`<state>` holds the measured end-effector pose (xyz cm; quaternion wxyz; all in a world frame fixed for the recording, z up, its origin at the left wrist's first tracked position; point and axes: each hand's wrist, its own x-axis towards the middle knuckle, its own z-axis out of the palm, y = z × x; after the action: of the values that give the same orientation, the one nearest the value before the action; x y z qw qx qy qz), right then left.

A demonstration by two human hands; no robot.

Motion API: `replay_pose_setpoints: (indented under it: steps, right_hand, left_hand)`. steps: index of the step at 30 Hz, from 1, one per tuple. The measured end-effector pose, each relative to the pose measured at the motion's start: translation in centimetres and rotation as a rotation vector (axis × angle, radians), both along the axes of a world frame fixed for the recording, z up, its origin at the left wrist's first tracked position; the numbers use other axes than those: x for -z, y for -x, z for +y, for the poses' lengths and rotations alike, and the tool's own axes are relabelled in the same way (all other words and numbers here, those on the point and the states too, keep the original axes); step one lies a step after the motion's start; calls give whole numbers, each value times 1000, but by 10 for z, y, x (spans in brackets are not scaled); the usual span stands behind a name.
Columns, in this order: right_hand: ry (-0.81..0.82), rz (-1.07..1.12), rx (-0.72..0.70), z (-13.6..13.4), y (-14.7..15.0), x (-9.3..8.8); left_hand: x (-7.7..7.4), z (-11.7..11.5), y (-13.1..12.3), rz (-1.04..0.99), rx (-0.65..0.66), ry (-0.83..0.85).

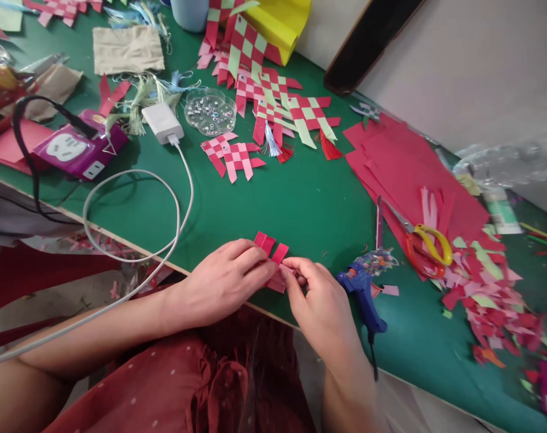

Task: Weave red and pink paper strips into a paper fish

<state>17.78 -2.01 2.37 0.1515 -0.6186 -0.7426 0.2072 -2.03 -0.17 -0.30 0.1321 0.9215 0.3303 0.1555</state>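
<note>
Red and pink paper strips (265, 242), partly woven together, lie at the front edge of the green table (300, 204). My left hand (231, 276) rests over their left part, fingers bent and pressed onto the paper. From the right, my right hand (316, 294) pinches the paper between thumb and forefinger. The two hands nearly meet, and they cover much of the piece. Beyond them sit two small woven paper fish (240, 157) in red and pink.
A blue glue gun (363, 288) is close to my right hand, with scissors (429, 243), red sheets (404, 162) and paper scraps (490, 294) farther right. A white cable (178, 198) loops at left. Finished fish (307, 111) and a bead tray (210, 112) lie behind.
</note>
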Motion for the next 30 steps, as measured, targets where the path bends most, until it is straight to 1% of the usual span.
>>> replay_pose_setpoints:
  steps: [2,6,12,17,19,21,23,25,27,30]
  right_hand:
    - [-23,-47,-11,1,0,0]
    - [-62,-112,14,0,0,1]
    - [-80,-142,0,0,2,4]
    - [-115,-152,6,-1,1,5]
    - [-146,-108,21,-4,-2,5]
    - [-223,-44,9,-9,-5,4]
    - [-307,-3,-60,-16,-7,3]
    - [-351,-1,-153,-23,-7,3]
    - [-345,-27,-221,-27,-7,3]
    - [-328,-77,-242,-30,-4,7]
  left_hand:
    - [-6,1,-1,63,4,11]
    - [-16,6,-4,149,-5,-15]
    - [-19,10,-11,212,-2,-31]
    - [-18,7,-7,182,-11,-13]
    - [-16,6,1,105,-30,2]
    - [-13,2,11,11,-89,-6]
    - [-8,-3,22,-46,-137,-55]
    - [-4,-10,30,-70,-118,-86]
    - [0,-16,34,-74,-75,-94]
    - [3,-20,34,-47,-37,-96]
